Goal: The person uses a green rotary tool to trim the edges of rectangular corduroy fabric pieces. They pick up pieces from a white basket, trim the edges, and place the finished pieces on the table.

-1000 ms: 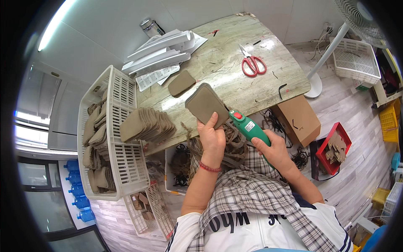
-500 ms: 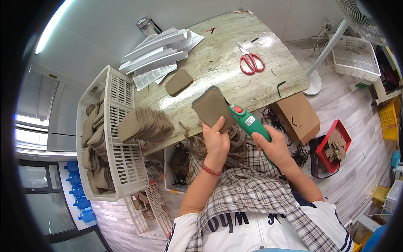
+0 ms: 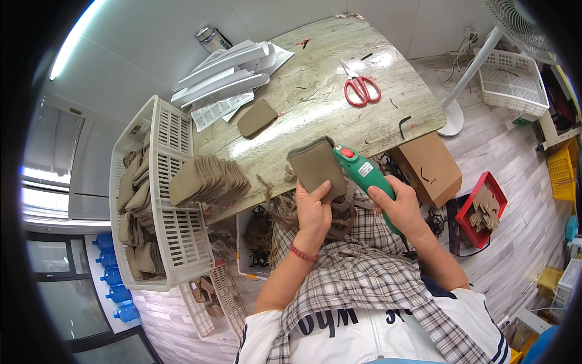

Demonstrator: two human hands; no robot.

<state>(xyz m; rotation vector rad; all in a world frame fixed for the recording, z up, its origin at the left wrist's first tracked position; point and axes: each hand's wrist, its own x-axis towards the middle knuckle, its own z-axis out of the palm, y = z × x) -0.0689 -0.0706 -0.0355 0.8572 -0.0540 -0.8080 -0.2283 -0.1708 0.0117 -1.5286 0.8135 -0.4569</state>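
Observation:
My left hand point(image 3: 314, 212) is closed on the lower edge of an olive-brown padded fabric piece point(image 3: 316, 170), thumb on its face. The piece has rounded corners and a dark rim along its top. My right hand point(image 3: 397, 205) wraps round a green handheld electric cutter point(image 3: 367, 173) with a red button. The cutter's head is at the piece's upper right corner; its blade cannot be made out. A similar fabric piece point(image 3: 257, 119) lies flat on the table, and a leaning row of such pieces point(image 3: 209, 180) stands at the table's left edge.
Red-handled scissors point(image 3: 362, 91) and papers point(image 3: 227, 79) lie on the table point(image 3: 321, 79). At the left, a white plastic crate point(image 3: 176, 133) holds more pieces. Fabric strips point(image 3: 276, 206) hang over my lap. Right of the table stand a cardboard box point(image 3: 431, 173), a red tray point(image 3: 496, 194) and a fan point(image 3: 479, 79).
The held piece has shifted slightly right and down and turned a little. The cutter's head has gone from the piece's right side to its upper right corner.

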